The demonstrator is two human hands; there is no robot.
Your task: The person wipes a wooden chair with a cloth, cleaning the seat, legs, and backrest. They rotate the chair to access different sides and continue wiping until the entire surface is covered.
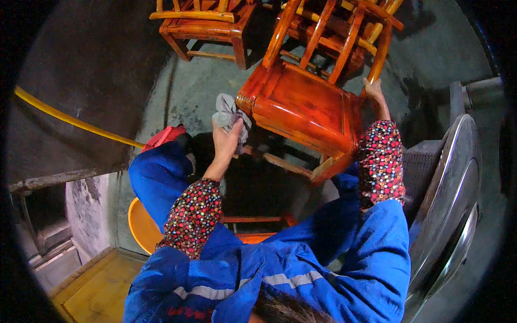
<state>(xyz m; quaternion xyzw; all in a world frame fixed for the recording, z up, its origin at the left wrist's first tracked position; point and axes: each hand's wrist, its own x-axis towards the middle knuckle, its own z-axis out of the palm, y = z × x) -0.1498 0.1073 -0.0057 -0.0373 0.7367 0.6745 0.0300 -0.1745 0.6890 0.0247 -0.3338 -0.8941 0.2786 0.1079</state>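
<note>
A varnished wooden chair (299, 109) stands tilted before me, its slatted back pointing away and its glossy reddish-orange seat facing up. My left hand (227, 137) grips a crumpled grey cloth (228, 115) at the left corner of the seat. The cloth is against or very near the seat's edge; I cannot tell whether it presses on it. On the right, my right hand (373, 89) is closed around the lower part of the chair's right back post. Its fingers are partly hidden behind the post. Dotted sleeve covers reach over both forearms.
Another wooden chair (206, 30) stands at the top left, and more chair parts lie behind the held chair. A yellow hose (76, 124) runs at left. An orange basin (143, 226) is beside my left leg. Large round metal lids or pans (444, 194) stand upright at right.
</note>
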